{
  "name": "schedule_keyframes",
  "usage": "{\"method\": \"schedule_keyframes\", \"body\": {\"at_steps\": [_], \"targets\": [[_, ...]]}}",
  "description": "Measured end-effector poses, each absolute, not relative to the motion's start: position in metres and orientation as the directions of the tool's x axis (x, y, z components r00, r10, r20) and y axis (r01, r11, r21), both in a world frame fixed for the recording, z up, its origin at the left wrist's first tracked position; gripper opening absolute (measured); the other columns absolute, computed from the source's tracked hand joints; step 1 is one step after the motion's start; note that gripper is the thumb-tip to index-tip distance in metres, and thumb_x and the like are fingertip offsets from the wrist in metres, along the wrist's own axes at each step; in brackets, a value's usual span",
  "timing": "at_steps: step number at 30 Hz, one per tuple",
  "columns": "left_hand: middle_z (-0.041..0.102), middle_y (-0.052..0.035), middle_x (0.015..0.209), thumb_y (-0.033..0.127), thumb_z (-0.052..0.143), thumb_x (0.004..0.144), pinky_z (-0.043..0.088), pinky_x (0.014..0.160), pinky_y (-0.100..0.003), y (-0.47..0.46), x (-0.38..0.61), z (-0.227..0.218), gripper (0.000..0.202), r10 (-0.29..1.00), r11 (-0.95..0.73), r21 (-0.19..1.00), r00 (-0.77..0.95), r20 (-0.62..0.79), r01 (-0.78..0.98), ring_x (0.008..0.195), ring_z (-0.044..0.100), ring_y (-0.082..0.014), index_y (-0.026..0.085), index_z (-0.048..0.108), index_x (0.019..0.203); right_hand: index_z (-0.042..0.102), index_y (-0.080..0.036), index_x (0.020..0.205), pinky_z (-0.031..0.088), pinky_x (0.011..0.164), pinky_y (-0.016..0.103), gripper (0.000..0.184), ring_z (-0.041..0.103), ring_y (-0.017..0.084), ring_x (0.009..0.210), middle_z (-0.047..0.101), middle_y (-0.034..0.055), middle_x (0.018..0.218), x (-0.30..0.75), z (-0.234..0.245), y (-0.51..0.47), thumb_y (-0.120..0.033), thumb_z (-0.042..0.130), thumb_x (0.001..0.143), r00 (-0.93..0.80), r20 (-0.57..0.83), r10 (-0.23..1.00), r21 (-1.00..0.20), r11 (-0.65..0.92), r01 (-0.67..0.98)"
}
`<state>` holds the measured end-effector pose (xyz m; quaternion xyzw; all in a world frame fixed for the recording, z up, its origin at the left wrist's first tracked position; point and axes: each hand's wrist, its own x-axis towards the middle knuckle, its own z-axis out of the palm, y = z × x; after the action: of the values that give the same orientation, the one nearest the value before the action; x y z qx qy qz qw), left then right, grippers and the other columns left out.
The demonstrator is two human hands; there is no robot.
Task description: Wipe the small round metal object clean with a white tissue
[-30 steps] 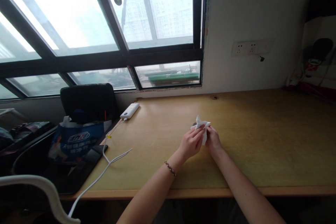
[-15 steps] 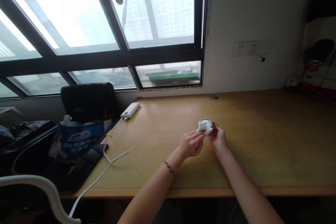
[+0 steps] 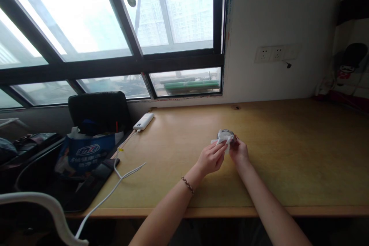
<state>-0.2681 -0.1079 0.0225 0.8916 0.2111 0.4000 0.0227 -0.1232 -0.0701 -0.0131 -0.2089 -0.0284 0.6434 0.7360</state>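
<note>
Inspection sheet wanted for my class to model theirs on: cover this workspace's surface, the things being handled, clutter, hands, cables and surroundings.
Surface: wooden desk, light brown.
Things handled: white tissue against a round object with a shiny rim; its inside is largely covered.
Clutter: white device near the desk's left edge; blue bag and black chair beyond that edge.
Hands: left hand holds the tissue to the object; right hand grips the object's right side.
Cables: white cable runs from the device along the desk's left side, partly lying on it.
Surroundings: window ahead to the left; socket panel on the wall ahead to the right.
</note>
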Motion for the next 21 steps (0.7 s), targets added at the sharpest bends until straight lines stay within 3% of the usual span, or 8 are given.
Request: {"method": "schedule_keyframes", "body": {"at_steps": [3,6,12,16,21], "targets": [[0.048,-0.0116,0.119,0.019,0.032,0.083,0.035,0.095,-0.040,-0.106,-0.267,0.022,0.037,0.478,-0.866,0.285,0.511,0.715,0.412,0.114,0.040,-0.0201,0.016,0.042,0.118,0.057,-0.015,0.066,0.049,0.052,0.019,0.018,0.060,0.010,0.054,0.065,0.0011,0.059,-0.122,-0.007,-0.072,-0.009,0.042,0.074,0.154,-0.261,0.953,-0.343,0.057,-0.937],[0.047,-0.0102,0.121,0.021,0.033,0.084,0.035,0.096,-0.039,-0.103,-0.266,0.020,0.035,0.593,-0.801,0.464,0.399,0.699,0.378,0.114,0.040,-0.0199,0.017,0.046,0.117,0.056,-0.016,0.066,0.050,0.050,0.021,0.017,0.060,0.010,0.053,0.064,0.0001,0.059,-0.124,-0.003,-0.075,-0.008,0.043,0.073,0.175,-0.278,0.945,-0.361,0.066,-0.930],[0.054,-0.0067,0.114,0.029,0.036,0.084,0.035,0.092,-0.042,-0.096,-0.269,0.020,0.033,0.843,-0.526,0.848,0.173,0.510,0.065,0.107,0.047,-0.0227,0.017,0.055,0.108,0.054,-0.016,0.067,0.048,0.044,0.020,0.013,0.057,0.009,0.046,0.061,-0.0019,0.055,-0.134,0.003,-0.082,-0.007,0.046,0.072,0.092,-0.219,0.971,-0.452,-0.017,-0.892],[0.059,-0.0065,0.105,0.033,0.040,0.082,0.038,0.087,-0.038,-0.090,-0.273,0.020,0.034,0.914,-0.356,0.926,0.157,0.373,-0.130,0.099,0.052,-0.0235,0.014,0.059,0.102,0.052,-0.016,0.069,0.049,0.046,0.022,0.008,0.058,0.011,0.048,0.061,-0.0019,0.058,-0.142,0.006,-0.087,-0.009,0.050,0.071,0.036,-0.152,0.988,-0.540,-0.052,-0.840],[0.062,-0.0070,0.097,0.036,0.047,0.077,0.042,0.077,-0.031,-0.080,-0.271,0.012,0.034,0.955,-0.167,0.922,0.174,0.239,-0.348,0.088,0.055,-0.0200,0.013,0.061,0.097,0.052,-0.017,0.072,0.048,0.047,0.022,0.007,0.058,0.011,0.051,0.060,-0.0018,0.060,-0.142,0.009,-0.089,-0.009,0.050,0.071,-0.007,-0.112,0.994,-0.517,-0.064,-0.853]]}}
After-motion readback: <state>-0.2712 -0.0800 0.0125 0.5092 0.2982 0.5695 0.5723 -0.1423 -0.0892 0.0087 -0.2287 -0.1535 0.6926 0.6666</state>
